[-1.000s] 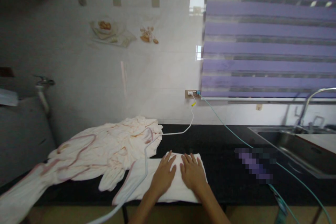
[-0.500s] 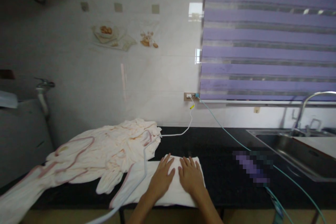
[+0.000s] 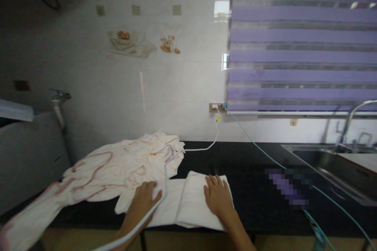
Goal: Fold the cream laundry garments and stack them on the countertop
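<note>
Your right hand (image 3: 218, 198) lies palm-down, fingers slightly spread and gripping nothing, on the white cloth (image 3: 191, 206) along the counter (image 3: 250, 213)'s front. Your left hand (image 3: 143, 202), thumb apart, covers its left end; any grip cannot be told. A white cord (image 3: 165, 174) crosses before it, beside crumpled fabric (image 3: 132, 164).

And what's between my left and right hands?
In the head view, white cloth, partly folded over, lies between left hand and right hand; a white cord crosses there too.

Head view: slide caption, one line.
Right hand on a partly folded white cloth, left hand at its left end, crumpled fabric alongside.
</note>
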Demonstrator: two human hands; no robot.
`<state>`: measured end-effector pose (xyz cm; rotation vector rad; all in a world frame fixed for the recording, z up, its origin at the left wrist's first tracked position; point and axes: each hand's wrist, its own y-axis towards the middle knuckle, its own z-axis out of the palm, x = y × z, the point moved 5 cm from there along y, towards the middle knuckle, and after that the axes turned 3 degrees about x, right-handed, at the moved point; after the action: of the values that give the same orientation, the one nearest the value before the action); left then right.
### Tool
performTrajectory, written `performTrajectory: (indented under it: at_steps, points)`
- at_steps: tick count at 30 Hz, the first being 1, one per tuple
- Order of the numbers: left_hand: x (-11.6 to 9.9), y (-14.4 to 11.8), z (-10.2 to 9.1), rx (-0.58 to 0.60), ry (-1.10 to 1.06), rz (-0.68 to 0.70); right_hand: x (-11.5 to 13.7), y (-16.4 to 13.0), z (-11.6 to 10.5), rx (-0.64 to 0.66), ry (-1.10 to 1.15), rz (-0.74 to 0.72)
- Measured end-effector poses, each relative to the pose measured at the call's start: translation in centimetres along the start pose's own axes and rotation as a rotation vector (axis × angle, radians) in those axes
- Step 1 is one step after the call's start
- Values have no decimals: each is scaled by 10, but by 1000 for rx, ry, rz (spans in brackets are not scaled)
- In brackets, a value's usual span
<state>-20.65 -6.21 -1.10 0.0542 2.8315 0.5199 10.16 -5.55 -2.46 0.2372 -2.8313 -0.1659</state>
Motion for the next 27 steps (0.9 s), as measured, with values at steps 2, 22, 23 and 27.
performTrajectory:
  at_steps: [2, 22, 23, 27]
  points:
    - [27, 1, -17, 81, -53, -181, 0, -1, -1, 1, 4, 2]
    - [-27, 3, -14, 446, -1047, -247, -3, 2, 4, -17, -12, 9]
    - [-32, 1, -18, 468, -1148, -254, -3, 2, 4, -22, -11, 8]
    - [-55, -1, -31, 489, -1366, -234, -2, 0, 2, -43, -5, -5]
